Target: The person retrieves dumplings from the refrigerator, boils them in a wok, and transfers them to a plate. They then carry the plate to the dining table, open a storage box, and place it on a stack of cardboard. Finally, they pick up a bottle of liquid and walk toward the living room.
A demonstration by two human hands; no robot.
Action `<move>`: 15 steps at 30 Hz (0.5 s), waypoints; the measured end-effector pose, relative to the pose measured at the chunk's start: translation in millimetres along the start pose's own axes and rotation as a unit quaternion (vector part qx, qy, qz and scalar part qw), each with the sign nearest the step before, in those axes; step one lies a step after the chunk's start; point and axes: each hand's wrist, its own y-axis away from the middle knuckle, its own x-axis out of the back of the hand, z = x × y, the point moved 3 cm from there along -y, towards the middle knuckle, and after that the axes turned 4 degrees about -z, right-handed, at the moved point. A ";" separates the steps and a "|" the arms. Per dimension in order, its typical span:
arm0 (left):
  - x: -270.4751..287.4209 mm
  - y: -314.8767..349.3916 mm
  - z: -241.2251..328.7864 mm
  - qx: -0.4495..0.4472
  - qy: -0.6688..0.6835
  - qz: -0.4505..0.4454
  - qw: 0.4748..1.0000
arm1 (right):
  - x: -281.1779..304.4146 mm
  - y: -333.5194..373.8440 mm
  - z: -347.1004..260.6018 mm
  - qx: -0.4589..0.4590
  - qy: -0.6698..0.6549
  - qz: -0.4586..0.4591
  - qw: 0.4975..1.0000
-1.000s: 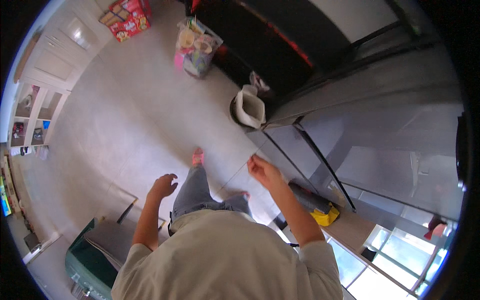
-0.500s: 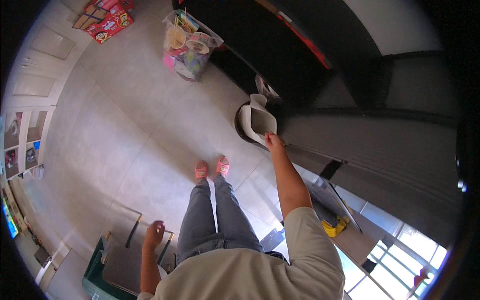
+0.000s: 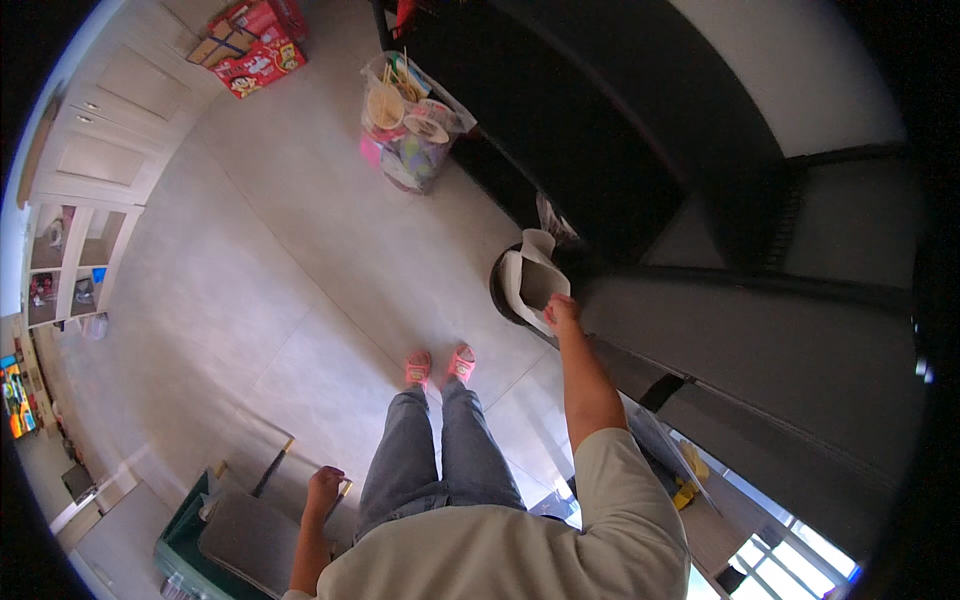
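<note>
So the right hand (image 3: 562, 312) is right at the near end of a whitish, soft-looking liner (image 3: 514, 278) sitting in a round black bin (image 3: 498, 284) on the grey floor (image 3: 290, 240). Fingers look bunched together at the liner's edge, but I honestly can't tell if they're pinching it or just touching. From that hand the bin lies up and a bit left in the view, and the liner's mouth looks longest running away from the person, so the hand's at the close tip of it. Right arm's clearly the nearer one. Left hand (image 3: 322, 487) hangs well apart, loosely curled, beside a dark green plastic tub (image 3: 178, 535); can't make out anything in it.
</note>
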 end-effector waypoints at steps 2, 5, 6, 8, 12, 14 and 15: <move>13.2 -5.9 -10.7 0.005 0.043 0.042 0.998 | -10.2 23.9 5.2 -0.094 -0.143 -0.151 0.973; 36.2 -37.5 -34.9 -0.021 -0.023 0.054 0.998 | -39.3 143.5 -26.2 -0.102 -0.307 -0.312 0.893; 43.4 -42.4 -9.6 -0.032 -0.045 0.035 0.998 | -38.5 185.0 -38.5 -0.095 -0.348 -0.339 0.869; 60.1 -66.0 3.8 -0.050 -0.041 0.014 0.998 | -26.2 262.2 -54.0 -0.048 -0.403 -0.392 0.825; 74.6 -97.6 84.0 -0.166 -0.103 -0.055 0.979 | 20.1 380.0 -49.8 0.003 -0.454 -0.393 0.800; 75.9 -127.1 102.2 -0.246 -0.149 -0.088 0.954 | 41.9 432.7 -34.9 0.014 -0.460 -0.385 0.800; 74.5 -140.8 101.3 -0.277 -0.168 -0.093 0.941 | 60.9 449.2 -21.9 0.037 -0.447 -0.367 0.815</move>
